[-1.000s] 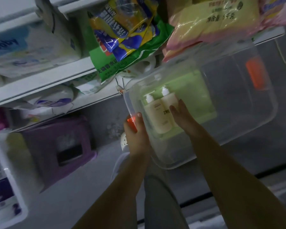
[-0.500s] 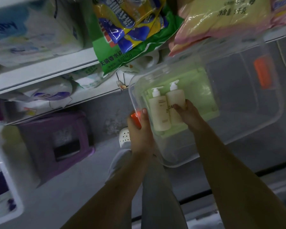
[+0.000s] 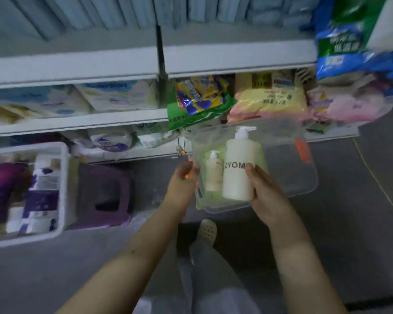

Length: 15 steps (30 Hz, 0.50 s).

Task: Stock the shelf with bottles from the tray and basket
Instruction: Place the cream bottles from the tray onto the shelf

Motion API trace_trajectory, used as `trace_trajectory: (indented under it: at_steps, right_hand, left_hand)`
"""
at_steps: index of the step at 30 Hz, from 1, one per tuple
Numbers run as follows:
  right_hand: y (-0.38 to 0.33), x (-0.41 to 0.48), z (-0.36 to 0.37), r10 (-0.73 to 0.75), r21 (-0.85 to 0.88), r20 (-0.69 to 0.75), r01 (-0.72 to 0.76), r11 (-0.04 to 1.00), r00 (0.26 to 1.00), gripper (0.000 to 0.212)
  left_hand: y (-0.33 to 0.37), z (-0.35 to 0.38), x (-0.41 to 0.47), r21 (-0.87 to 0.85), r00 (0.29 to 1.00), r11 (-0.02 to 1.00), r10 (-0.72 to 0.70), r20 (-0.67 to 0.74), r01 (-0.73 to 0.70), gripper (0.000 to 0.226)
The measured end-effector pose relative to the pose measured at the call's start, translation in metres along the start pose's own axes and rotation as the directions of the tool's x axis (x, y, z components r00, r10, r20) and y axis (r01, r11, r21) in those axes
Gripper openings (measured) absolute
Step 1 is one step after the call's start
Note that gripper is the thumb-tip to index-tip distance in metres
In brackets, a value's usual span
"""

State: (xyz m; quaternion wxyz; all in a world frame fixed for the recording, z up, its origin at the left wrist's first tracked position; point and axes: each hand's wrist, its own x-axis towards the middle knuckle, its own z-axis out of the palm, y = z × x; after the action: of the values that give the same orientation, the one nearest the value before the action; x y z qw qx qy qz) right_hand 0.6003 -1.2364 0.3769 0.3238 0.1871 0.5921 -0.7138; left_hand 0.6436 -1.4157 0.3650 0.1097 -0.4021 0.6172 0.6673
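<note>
Nearest the camera, a pale shoe (image 3: 206,230) stands on the floor below both wrists. Just past it, the two hands are apart. The left hand (image 3: 183,180) grips the left rim of a clear tub (image 3: 288,175), and the right hand (image 3: 266,196) is wrapped round the lower body of the big bottle (image 3: 240,165), thumb across the printed label. That bottle is over the tub, between the hands, standing about upright. Its long axis runs from the base by the right palm away toward the shelf, with the pump head at the far end and the spout turned to the right-hand side. A small bottle (image 3: 213,174) of the same kind stands inside the tub beside the left hand, on what looks like a green tray (image 3: 264,157). The big bottle looks full, so probably heavy for one hand, with stiff, smooth walls that could slip. A hold low and round the body, as here, seems safer than the pump neck, which may turn or pull up. Beyond the fingertips the shelf (image 3: 77,123) is crowded with soft packets. Well off to the left-hand side sits a white basket (image 3: 63,177) holding more bottles.
</note>
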Motion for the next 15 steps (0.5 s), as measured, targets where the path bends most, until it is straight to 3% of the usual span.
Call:
trace_trajectory:
  at_steps: [4,5,9,15]
  right_hand:
    - [-0.016,-0.066,0.04,-0.043,-0.048,0.179,0.052,0.998,0.983,0.072]
    - [-0.019,-0.078,0.052,-0.039,-0.06,0.218,0.053,0.997,0.975,0.076]
    - [-0.032,-0.112,0.102,-0.036,-0.085,0.366,0.072,0.994,0.93,0.05]
    - [-0.032,-0.158,0.187,-0.163,-0.032,0.481,0.203,0.979,0.861,0.055]
  left_hand:
    - [0.024,-0.006,-0.095,-0.161,0.983,0.979,0.145,0.113,-0.126,0.023]
    - [0.024,-0.01,-0.11,-0.201,0.975,0.963,0.201,0.093,-0.18,0.022]
    - [0.029,-0.045,-0.158,-0.273,0.937,0.897,0.34,-0.075,-0.348,0.049]
    - [0.044,-0.139,-0.203,-0.287,0.859,0.81,0.481,-0.173,-0.511,0.052]
